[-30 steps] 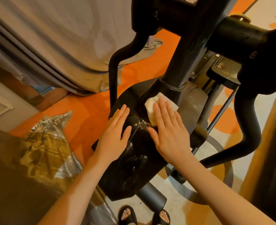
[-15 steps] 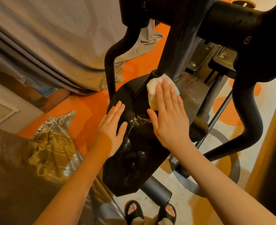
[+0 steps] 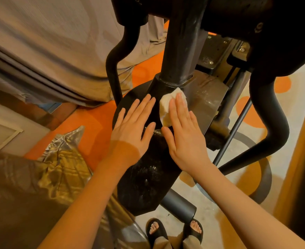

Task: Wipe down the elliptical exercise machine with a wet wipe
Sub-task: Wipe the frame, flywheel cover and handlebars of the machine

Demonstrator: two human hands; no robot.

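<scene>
The wet wipe (image 3: 168, 105) lies bunched under the right hand's (image 3: 185, 133) straight fingers (image 3: 179, 105), pressed against the elliptical's black housing (image 3: 148, 177) beside its upright post (image 3: 182, 51). The left hand (image 3: 132, 130) rests flat, fingers released, just beside.

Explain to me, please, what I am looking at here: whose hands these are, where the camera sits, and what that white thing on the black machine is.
The picture comes from a camera worn on a person's head, looking forward and down, so the two bare arms are that person's own. The big black object is an elliptical exercise machine; its thick upright post rises from a flat black housing. The right hand presses a white wet wipe flat against the housing at the foot of the post, fingers straight. The left hand rests flat on the housing beside it and holds nothing. Below, you see the person's feet in black sandals on the floor, and a grey curtain hangs at upper left.
</scene>
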